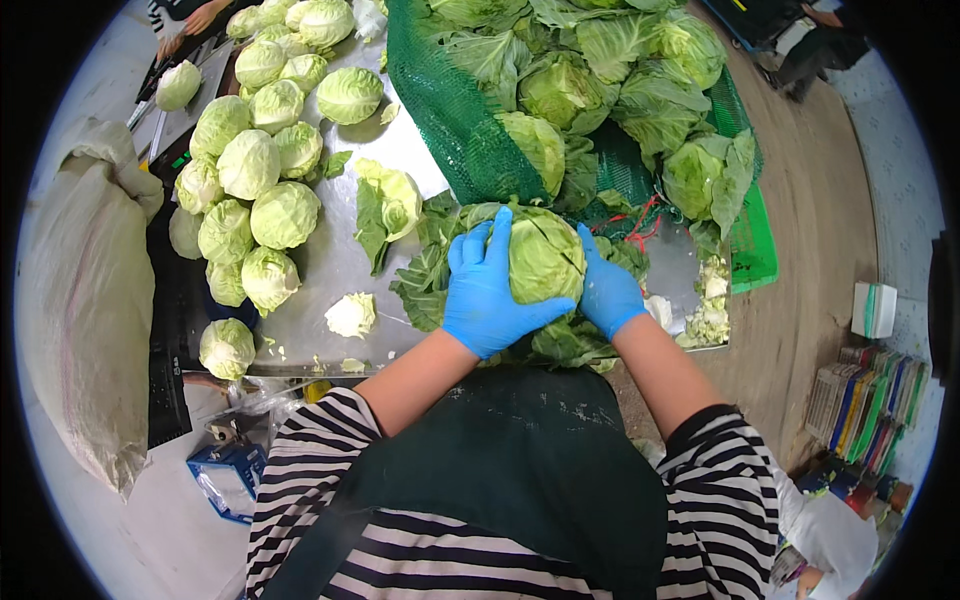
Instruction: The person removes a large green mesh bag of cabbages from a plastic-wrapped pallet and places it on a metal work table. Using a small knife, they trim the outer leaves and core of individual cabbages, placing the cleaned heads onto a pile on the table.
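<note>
My left hand [491,292], in a blue glove, grips the left side of a green cabbage head [546,259] near the front edge of the metal table [315,341]. On the cabbage's right side lies my right hand [606,289], gloved the same way. Loose dark outer leaves [424,289] spread around and under the head. Just beyond it, a green mesh sack [461,112] holds several untrimmed cabbages [566,90]. Red string [637,225] lies by the sack's mouth. A pile of pale trimmed cabbages [249,165] covers the table's left part.
Leaf scraps [351,315] lie on the table's front left, with more at its right corner. A green plastic crate [754,244] is beside the right edge. A large woven sack [97,300] stands at left. Other people are partly visible at the top left, top right and lower right.
</note>
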{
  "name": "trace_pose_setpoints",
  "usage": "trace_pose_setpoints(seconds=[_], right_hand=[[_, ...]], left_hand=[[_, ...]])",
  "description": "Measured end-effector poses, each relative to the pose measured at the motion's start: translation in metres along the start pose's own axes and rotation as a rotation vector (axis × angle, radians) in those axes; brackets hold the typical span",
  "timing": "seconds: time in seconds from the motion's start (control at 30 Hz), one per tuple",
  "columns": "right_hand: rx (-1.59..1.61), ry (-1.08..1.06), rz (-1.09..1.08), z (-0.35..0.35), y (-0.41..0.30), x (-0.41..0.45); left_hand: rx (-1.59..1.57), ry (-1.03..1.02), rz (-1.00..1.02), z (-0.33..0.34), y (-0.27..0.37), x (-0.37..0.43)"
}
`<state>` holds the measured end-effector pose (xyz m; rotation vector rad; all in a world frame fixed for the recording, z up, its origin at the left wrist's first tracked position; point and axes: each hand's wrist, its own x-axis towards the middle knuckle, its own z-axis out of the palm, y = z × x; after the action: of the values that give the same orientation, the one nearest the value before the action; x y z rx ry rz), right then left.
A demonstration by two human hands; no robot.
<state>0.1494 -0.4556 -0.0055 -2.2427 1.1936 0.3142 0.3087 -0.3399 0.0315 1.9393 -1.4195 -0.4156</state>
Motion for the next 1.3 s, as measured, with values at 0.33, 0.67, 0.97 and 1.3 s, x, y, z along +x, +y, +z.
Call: trace_pose_setpoints(seconds=[0.33,0.67,0.97,1.3], right_hand=[[0.192,0.084,-0.060,0.047,0.040,-0.008],[1.314,0.295,0.050,0.017,-0.026,-0.038],[1.394,0.342,0.175,0.024,-0.015,-0.059],[-0.079,0.378,-0.303,-0.002,-0.046,-0.070]], left_hand=[[-0.183,0.055,0.152,-0.013,-0.012,-0.050],[-0.310,0.049,0.090,-0.027,-0.024,-0.035],[-0.103,-0.099,0.267,-0.044,-0.029,0.000],[-0.125,-0.547,0.192,-0.040,-0.035,0.023]])
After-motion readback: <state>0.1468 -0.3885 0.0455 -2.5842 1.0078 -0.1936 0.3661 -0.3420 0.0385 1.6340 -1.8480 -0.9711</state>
